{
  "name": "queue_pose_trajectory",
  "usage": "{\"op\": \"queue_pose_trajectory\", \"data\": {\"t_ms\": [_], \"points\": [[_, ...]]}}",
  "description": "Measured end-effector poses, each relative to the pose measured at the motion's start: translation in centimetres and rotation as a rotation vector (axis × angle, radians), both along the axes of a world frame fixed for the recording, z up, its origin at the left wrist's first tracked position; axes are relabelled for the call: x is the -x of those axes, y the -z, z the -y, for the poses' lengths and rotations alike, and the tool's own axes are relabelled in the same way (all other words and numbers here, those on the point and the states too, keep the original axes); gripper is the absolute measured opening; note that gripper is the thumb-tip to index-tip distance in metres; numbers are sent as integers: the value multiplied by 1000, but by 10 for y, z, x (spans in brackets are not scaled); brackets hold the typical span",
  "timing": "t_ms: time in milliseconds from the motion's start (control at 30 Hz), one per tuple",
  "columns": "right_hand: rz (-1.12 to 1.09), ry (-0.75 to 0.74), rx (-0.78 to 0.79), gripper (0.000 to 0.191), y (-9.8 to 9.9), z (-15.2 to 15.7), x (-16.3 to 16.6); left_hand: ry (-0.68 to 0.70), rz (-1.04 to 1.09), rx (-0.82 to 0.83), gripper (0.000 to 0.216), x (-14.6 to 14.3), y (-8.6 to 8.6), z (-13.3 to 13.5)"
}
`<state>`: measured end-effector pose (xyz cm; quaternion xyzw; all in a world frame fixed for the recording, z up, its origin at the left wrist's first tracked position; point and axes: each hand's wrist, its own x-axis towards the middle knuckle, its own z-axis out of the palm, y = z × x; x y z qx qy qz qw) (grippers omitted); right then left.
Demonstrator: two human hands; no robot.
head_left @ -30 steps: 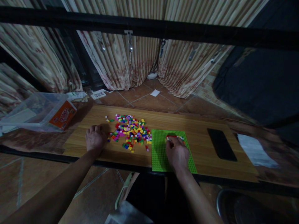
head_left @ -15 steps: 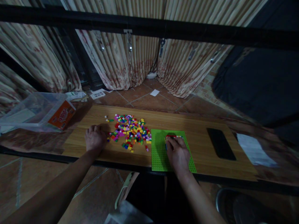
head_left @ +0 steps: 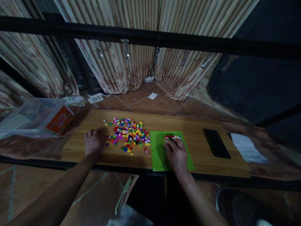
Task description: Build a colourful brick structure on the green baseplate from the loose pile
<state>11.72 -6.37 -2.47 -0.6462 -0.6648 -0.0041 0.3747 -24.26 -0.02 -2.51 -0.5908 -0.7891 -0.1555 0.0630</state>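
Observation:
A green baseplate (head_left: 158, 150) lies on the wooden table (head_left: 202, 157) near its front edge. My right hand (head_left: 176, 153) rests on the plate with its fingers bent down onto a small cluster of red and mixed bricks (head_left: 171, 137) stuck to it. A heap of small coloured bricks (head_left: 128, 133) is spread to the left of the plate. Left of the heap, my left hand (head_left: 93, 142) lies curled on the table, knuckles up, with nothing visible in it.
A black phone (head_left: 215, 142) lies flat on the table's right part, with a white sheet (head_left: 248, 147) beyond it. A clear plastic box with an orange label (head_left: 37, 117) stands off the table's left end. Curtains hang behind.
Both hands stay where they were on the table and plate. The camera has tilted slightly, shifting the whole scene a little to the left.

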Motion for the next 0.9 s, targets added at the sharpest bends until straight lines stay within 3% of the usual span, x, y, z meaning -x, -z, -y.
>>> {"op": "queue_pose_trajectory", "data": {"t_ms": [167,367,667,900], "points": [[-114,-5,-61,28,-5,32,19,-9,23,-9,38,0,0,0],[-164,-194,87,25,5,63,57,-6,2,-18,39,3,5,-1],[-162,-239,144,23,14,69,69,-14,-25,10,38,1,2,-1],[-226,-218,205,24,4,55,66,-7,-5,-26,39,4,10,-3]]}}
